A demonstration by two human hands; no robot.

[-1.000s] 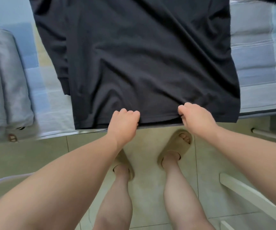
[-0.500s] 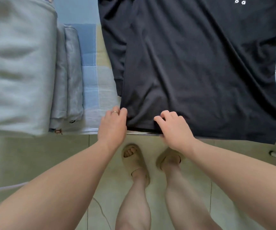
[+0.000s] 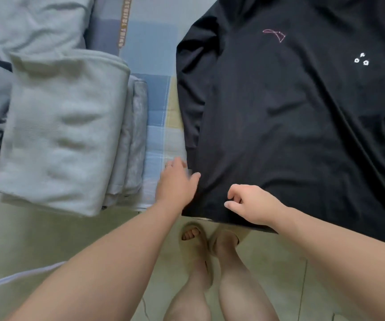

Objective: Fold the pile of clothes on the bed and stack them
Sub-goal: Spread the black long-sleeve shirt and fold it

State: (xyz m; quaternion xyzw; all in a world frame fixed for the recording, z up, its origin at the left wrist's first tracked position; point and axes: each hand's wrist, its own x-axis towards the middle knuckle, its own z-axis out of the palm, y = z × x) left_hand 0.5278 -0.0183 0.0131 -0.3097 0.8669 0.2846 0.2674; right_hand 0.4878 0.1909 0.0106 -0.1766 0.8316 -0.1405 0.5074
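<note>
A black long-sleeved shirt (image 3: 291,126) lies spread flat on the bed, its hem hanging over the near edge and its left sleeve folded along the body. My left hand (image 3: 175,181) lies with straight fingers at the shirt's lower left corner, thumb on the fabric. My right hand (image 3: 249,202) hovers over the hem just to the right, fingers curled; whether it pinches cloth is unclear. A stack of folded grey clothes (image 3: 64,135) sits to the left on the bed.
The blue and yellow checked bed sheet (image 3: 159,107) shows between the stack and the shirt. More grey fabric (image 3: 25,22) lies at the far left. Below the bed edge are the tiled floor (image 3: 36,239) and my sandalled feet (image 3: 196,237).
The view has shifted left and up, bringing the folded stack and the shirt's chest prints into sight. Both hands slid left along the hem; the left hand has let go and flattened at the corner.
</note>
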